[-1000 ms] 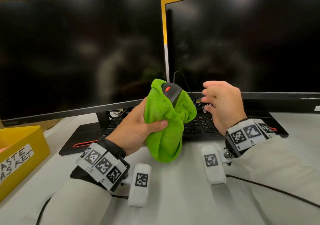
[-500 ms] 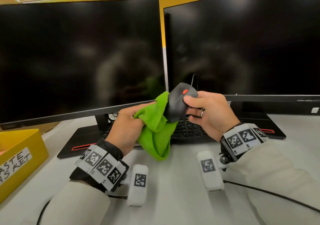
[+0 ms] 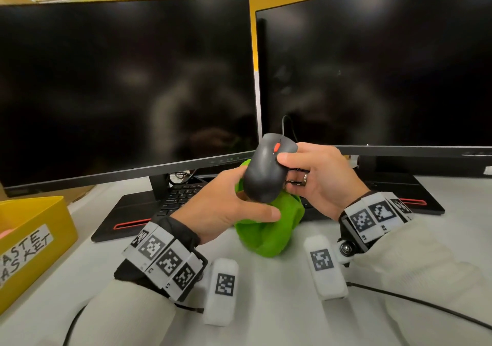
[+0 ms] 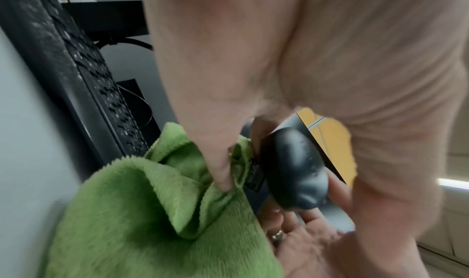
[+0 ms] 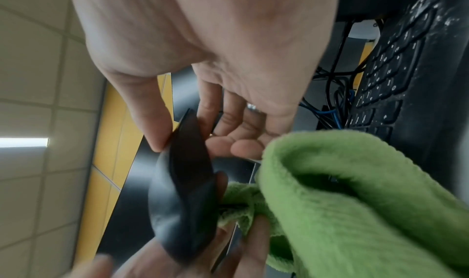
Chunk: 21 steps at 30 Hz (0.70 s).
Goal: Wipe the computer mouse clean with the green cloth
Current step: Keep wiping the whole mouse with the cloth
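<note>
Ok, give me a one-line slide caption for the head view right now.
Right hand pinches the black mouse above the desk while the left hand holds the green cloth against its underside, before two dark monitors.

Head cam looked forward-down at my hands over the worktop [image 3: 266,319]. Wrist cams sat close, looking along each palm; all three shared the mouse [image 3: 266,175] and cloth [image 3: 269,228].

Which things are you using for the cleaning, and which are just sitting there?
For the job:
computer mouse, in the right hand
green cloth, in the left hand

Just sitting there:
two monitors
keyboard
yellow waste basket
</note>
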{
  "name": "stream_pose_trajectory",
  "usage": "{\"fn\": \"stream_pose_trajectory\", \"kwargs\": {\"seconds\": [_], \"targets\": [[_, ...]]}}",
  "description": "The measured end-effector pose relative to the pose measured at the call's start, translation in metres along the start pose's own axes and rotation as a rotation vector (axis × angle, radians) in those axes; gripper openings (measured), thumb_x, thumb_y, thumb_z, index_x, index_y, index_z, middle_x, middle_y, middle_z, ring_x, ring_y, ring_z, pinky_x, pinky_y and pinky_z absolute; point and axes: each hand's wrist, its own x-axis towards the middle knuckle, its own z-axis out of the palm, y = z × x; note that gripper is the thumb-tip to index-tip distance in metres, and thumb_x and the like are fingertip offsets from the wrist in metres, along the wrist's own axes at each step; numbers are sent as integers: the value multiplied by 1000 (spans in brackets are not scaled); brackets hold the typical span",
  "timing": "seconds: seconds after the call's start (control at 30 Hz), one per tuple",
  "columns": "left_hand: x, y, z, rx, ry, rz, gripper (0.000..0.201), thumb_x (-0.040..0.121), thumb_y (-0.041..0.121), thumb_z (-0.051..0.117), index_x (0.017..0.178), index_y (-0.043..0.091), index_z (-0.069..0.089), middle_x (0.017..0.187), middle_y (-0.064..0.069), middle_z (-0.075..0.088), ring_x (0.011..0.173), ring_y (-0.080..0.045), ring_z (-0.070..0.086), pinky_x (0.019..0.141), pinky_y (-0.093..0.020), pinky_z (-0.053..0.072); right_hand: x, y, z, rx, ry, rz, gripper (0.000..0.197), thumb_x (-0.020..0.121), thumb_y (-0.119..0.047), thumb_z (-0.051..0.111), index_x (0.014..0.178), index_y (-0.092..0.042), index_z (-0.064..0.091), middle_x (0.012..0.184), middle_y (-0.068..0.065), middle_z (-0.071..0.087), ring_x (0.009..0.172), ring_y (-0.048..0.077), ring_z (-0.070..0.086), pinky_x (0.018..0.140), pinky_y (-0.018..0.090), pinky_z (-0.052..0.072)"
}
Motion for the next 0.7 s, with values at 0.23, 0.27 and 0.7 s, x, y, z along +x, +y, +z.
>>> {"fn": "stream_pose_trajectory", "kwargs": {"seconds": [0.23, 0.27, 0.7], "targets": [[5, -2, 14, 81, 207, 34, 40, 77, -3, 89, 111, 14, 75, 104, -10, 82, 98, -27, 80, 81, -40, 66, -4, 7, 4, -114, -65, -31, 9, 92, -15, 72, 97, -16, 80, 82, 4, 72, 74, 18, 62, 69, 32, 45], [6, -3, 13, 79, 238, 32, 41, 77, -8, 86, 110, 12, 75, 105, -14, 81, 100, -32, 79, 84, -46, 66, -4, 7, 5, -125, -65, -35, 10, 93, -16, 72, 99, -16, 80, 83, 4, 72, 77, 19, 62, 70, 31, 46], [3, -1, 6, -165, 242, 73, 56, 66, -9, 77, 120, 1, 68, 107, -26, 76, 99, -40, 73, 96, -61, 57, 13, -6, -8, -515, -476, 268, 100, 72, 15, 77, 142, -51, 50, 147, 1, 57, 125, 35, 65, 91, 68, 56]]}}
